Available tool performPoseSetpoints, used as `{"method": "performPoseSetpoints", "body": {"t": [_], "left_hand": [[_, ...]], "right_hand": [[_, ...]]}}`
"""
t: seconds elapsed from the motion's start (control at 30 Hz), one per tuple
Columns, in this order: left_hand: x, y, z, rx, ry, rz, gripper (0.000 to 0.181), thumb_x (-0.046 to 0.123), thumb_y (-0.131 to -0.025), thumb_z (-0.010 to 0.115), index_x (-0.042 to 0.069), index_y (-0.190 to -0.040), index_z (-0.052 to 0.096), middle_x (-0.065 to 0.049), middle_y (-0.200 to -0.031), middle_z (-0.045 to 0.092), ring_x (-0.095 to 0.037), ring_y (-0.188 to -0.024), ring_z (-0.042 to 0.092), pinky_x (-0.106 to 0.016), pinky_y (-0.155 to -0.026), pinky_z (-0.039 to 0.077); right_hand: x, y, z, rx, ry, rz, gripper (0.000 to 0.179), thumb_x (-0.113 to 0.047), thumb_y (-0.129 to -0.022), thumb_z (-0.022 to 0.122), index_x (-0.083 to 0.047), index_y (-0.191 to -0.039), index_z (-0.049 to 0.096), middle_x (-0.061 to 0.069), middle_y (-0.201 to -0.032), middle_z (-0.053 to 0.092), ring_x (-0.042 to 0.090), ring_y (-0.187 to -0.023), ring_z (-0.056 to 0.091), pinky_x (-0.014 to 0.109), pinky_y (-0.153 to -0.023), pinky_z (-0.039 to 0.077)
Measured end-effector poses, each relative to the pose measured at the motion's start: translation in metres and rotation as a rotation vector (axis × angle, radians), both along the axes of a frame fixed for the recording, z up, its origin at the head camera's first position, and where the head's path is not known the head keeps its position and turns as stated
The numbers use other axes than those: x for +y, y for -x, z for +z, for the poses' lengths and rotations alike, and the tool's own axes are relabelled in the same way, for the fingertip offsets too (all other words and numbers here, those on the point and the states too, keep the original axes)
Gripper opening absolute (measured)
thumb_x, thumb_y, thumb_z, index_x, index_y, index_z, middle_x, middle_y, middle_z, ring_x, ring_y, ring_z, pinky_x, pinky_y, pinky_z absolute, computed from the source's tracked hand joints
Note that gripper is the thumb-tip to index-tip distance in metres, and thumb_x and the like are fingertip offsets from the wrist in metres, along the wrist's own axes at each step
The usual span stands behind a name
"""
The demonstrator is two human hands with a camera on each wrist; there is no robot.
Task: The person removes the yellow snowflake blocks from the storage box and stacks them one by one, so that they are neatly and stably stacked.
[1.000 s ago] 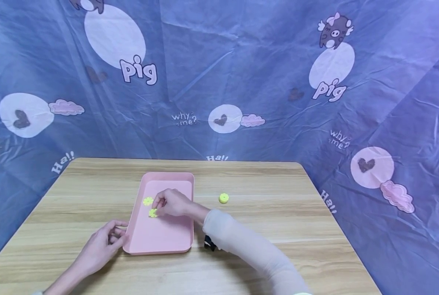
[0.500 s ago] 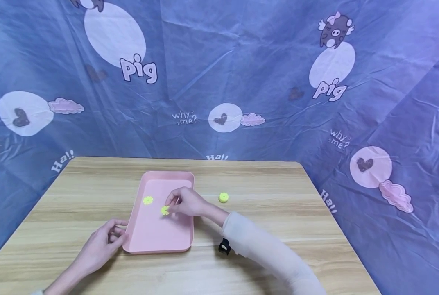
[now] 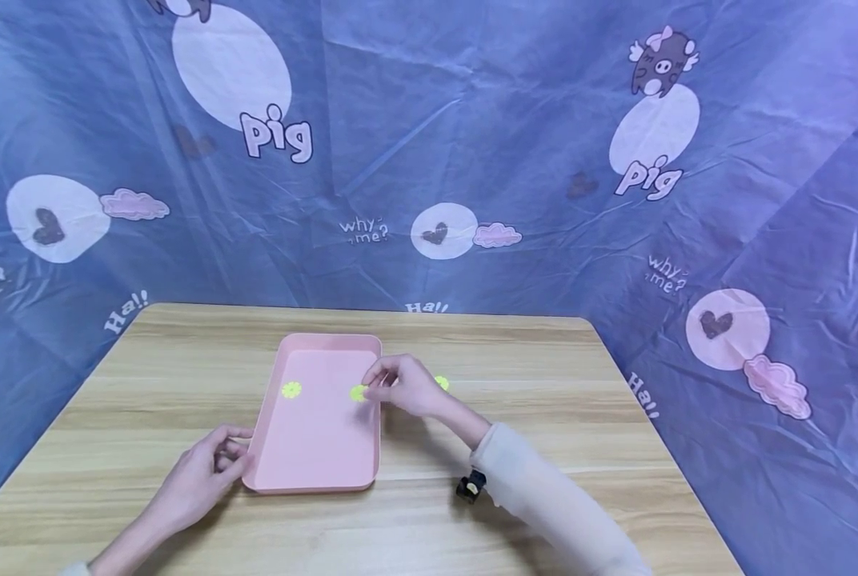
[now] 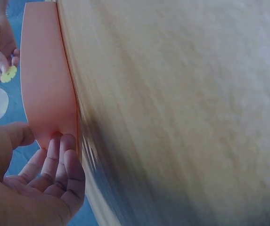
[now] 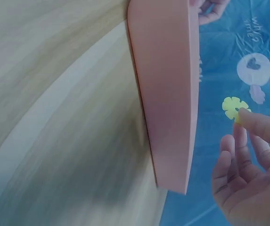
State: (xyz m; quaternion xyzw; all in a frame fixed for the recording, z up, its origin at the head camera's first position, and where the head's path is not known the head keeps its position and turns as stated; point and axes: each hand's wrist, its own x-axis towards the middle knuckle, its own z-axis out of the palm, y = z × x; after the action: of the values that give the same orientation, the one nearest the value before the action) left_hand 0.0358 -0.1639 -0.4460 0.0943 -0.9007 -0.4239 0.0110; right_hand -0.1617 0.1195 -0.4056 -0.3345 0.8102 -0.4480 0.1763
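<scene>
A pink rectangular tray (image 3: 314, 460) lies on the wooden table. My left hand (image 3: 202, 476) holds its near left corner; in the left wrist view the thumb is at the rim and the fingers (image 4: 53, 150) are against the outer wall. Between thumb and fingertips my right hand (image 3: 410, 386) pinches a thin yellow flower-shaped piece (image 5: 231, 107), raised over the tray's right side. Another yellow flower piece (image 3: 291, 390) rests inside the tray, towards the left. Behind the right hand, a further yellow flower piece (image 3: 441, 382) on the table is partly hidden.
The wooden table (image 3: 544, 384) extends on both sides of the tray. A blue cloth (image 3: 371, 144) printed with pigs and hearts hangs behind it. A small black device (image 3: 471, 486) sits by the right sleeve.
My right hand has lifted the yellow flower piece from inside the tray and carried it right, to the tray's right edge. The left hand has stayed at the corner.
</scene>
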Motion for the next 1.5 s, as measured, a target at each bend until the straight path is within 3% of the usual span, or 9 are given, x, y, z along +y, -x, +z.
{"method": "performPoseSetpoints", "body": {"t": [0.43,0.67,0.8,1.1,1.5], "left_hand": [[0.001,0.0,0.002,0.008,0.004,0.001,0.032,0.008,-0.097,0.072,-0.001,-0.127,0.064,-0.004,-0.095,0.075,0.004,-0.071,0.06,-0.021,-0.068,0.051],[0.001,-0.002,0.003,0.008,0.012,-0.002,0.032,0.008,-0.097,0.072,-0.001,-0.127,0.064,-0.003,-0.095,0.074,0.004,-0.071,0.06,-0.021,-0.069,0.051],[0.001,-0.001,0.003,-0.003,0.011,0.0,0.033,0.008,-0.097,0.072,-0.001,-0.128,0.064,-0.003,-0.096,0.074,0.004,-0.071,0.06,-0.021,-0.069,0.051],[0.002,-0.001,0.002,-0.005,0.011,0.007,0.032,0.008,-0.097,0.072,0.0,-0.128,0.064,-0.003,-0.096,0.074,0.003,-0.071,0.06,-0.021,-0.068,0.051],[0.002,0.0,-0.002,0.007,0.018,0.009,0.032,0.009,-0.097,0.072,0.0,-0.127,0.064,-0.002,-0.096,0.074,0.003,-0.071,0.06,-0.021,-0.069,0.051]], "right_hand": [[0.054,0.009,0.004,-0.104,0.097,-0.171,0.016,-0.003,-0.089,0.078,0.005,-0.102,0.074,0.015,-0.091,0.075,0.01,-0.075,0.06,0.02,-0.07,0.05],[0.082,0.023,-0.006,-0.27,0.146,-0.35,0.023,0.0,-0.089,0.078,0.009,-0.109,0.071,-0.001,-0.084,0.072,0.01,-0.07,0.059,0.018,-0.057,0.046],[0.094,0.03,-0.012,-0.334,0.164,-0.426,0.023,-0.001,-0.09,0.077,0.008,-0.11,0.071,-0.007,-0.081,0.071,0.009,-0.069,0.06,0.019,-0.056,0.046],[0.11,0.039,-0.027,-0.424,0.154,-0.472,0.033,-0.004,-0.092,0.076,0.009,-0.121,0.067,-0.005,-0.084,0.072,0.011,-0.07,0.066,0.027,-0.065,0.06],[0.112,0.045,-0.047,-0.422,0.08,-0.516,0.032,-0.008,-0.091,0.078,0.004,-0.12,0.07,-0.006,-0.075,0.069,0.008,-0.065,0.06,0.02,-0.059,0.048]]}}
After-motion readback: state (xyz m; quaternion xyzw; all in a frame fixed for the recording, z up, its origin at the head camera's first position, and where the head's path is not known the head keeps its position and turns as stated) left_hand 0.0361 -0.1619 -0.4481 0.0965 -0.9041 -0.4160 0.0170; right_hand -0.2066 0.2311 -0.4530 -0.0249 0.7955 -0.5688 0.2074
